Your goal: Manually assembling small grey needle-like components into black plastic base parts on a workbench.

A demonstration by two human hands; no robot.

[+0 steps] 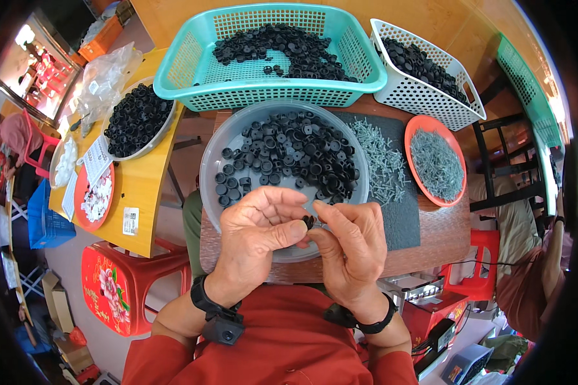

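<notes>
The bench (446,234) is carrying a round clear basin (209,170) of black plastic caps (321,147) near its left edge. Steadying the small black part (309,222) above the basin's near side is probably helping precision. Over the bench's front edge, both hands are bending inward: the left hand (260,228) is pinching the part; the right hand (353,247) is standing narrow beside it, whether holding anything I cannot tell.

Bright, even light | glare at upper-left opening (26,34) | fisheye bend, black rim | hands (253,232) (354,249) sharp

Left head-worn fisheye faces steeply down past the wearer's red shirt (270,343); left hand (252,232), right hand (354,247) close, worktable (444,237) below.
</notes>
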